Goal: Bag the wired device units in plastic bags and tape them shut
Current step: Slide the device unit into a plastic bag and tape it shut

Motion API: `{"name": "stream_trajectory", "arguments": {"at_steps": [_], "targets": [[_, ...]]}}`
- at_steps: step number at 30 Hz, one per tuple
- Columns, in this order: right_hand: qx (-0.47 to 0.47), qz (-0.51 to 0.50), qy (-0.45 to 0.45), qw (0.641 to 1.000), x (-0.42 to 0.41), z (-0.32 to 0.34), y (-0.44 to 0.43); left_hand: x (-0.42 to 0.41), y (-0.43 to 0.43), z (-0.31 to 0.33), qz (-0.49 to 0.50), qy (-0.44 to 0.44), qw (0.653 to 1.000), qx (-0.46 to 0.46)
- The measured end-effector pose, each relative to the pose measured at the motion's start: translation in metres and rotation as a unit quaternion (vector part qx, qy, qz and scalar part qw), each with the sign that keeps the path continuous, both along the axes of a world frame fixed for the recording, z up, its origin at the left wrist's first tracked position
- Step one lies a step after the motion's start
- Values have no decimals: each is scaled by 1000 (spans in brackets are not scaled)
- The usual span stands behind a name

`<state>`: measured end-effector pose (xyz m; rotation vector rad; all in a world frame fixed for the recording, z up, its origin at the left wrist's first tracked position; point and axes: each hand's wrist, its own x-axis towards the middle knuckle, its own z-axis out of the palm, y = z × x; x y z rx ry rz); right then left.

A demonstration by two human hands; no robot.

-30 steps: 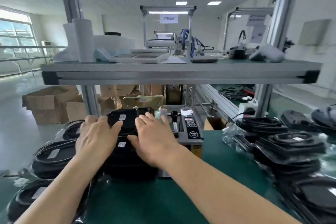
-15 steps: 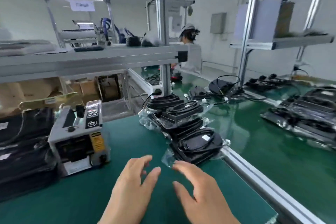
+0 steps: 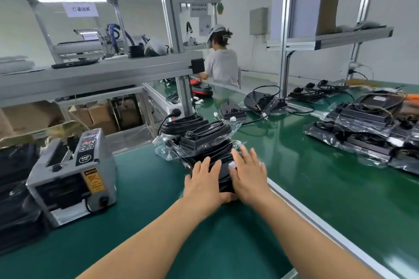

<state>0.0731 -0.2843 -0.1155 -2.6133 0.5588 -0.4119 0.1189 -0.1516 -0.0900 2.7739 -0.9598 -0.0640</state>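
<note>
Wired device units point(image 3: 199, 138) in clear plastic bags point(image 3: 163, 150) lie stacked near the right edge of the green bench point(image 3: 147, 222), and both of the person's grips rest on the nearest unit point(image 3: 223, 176). The left grip point(image 3: 203, 184) lies palm down on its black top, fingers straight and slightly spread, clasping nothing. The right grip point(image 3: 248, 174) lies flat just beside it on the same unit, fingers extended in the same way. Both bare forearms reach forward from the bottom of the view. Beyond the fingertips, each bag holds a black unit with coiled cable. A grey tape dispenser point(image 3: 72, 172) stands to the left, with dark bagged stacks point(image 3: 15, 188) beside it. Across an aluminium rail point(image 3: 317, 217), a further pile point(image 3: 362, 129) of bagged units lies.
</note>
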Motion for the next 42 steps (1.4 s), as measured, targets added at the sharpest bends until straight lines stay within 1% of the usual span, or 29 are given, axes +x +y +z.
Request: {"name": "stream_trajectory", "arguments": {"at_steps": [2, 4, 8, 11, 13, 15, 17, 18, 20, 21, 23, 24, 25, 26, 27, 28, 29, 31, 32, 33, 34, 36, 38, 39, 40, 41, 42], "targets": [[-36, 27, 43, 998, 7, -7, 2, 2, -3, -4, 12, 4, 1000, 24], [-52, 37, 72, 995, 10, -12, 4, 5, -4, -7, 18, 11, 999, 41], [-52, 40, 74, 995, 5, -14, 5, 6, -3, -6, -2, 54, 998, 29], [-45, 46, 84, 994, -7, -8, 12, 3, 2, -2, -19, 46, 998, 47], [-36, 46, 81, 995, -17, -1, 19, -2, 11, -2, -30, 36, 998, 41], [-6, 36, 28, 999, -30, 5, 29, -7, 26, -6, -42, 20, 999, 13], [60, 24, -83, 994, -47, 10, 40, -13, 45, -11, -47, 15, 998, -26], [102, 15, -147, 984, -56, 10, 46, -16, 56, -12, -46, 18, 998, -45], [203, -29, -241, 949, -73, 9, 57, -23, 78, -13, -33, 33, 995, -92], [272, -64, -269, 922, -81, 8, 63, -27, 90, -13, -23, 45, 991, -121], [423, -127, -298, 846, -90, 10, 80, -36, 114, -13, 5, 61, 980, -190], [490, -133, -297, 809, -91, 11, 92, -41, 126, -13, 23, 65, 972, -224], [549, -117, -282, 778, -90, 10, 104, -47, 138, -13, 41, 65, 964, -253], [608, -78, -263, 745, -87, 8, 116, -53, 149, -15, 60, 66, 957, -276], [659, -25, -243, 711, -82, 5, 128, -59, 159, -16, 78, 69, 949, -298], [694, 27, -214, 687, -76, 5, 139, -63, 169, -19, 92, 68, 941, -318], [717, 72, -185, 669, -69, 7, 150, -67, 178, -23, 103, 60, 935, -333], [736, 159, -157, 640, -56, 16, 170, -74, 197, -32, 114, 40, 929, -351], [732, 186, -150, 639, -51, 21, 179, -78, 206, -36, 116, 25, 929, -351], [722, 199, -145, 646, -45, 25, 189, -81, 213, -39, 122, 13, 932, -341], [708, 209, -144, 659, -41, 28, 199, -83, 220, -38, 125, -7, 937, -325], [673, 221, -151, 690, -36, 32, 219, -82, 233, -36, 136, -77, 943, -294], [625, 226, -161, 730, -32, 33, 234, -83, 246, -34, 107, -62, 957, -261], [594, 237, -167, 750, -31, 34, 238, -83, 254, -31, 92, -33, 963, -250], [560, 254, -171, 770, -30, 35, 240, -83, 261, -29, 99, -36, 957, -271], [526, 270, -172, 788, -29, 35, 240, -83, 271, -26, 109, -20, 946, -305], [493, 288, -169, 803, -27, 34, 238, -83, 281, -23, 126, -37, 927, -350]]}}
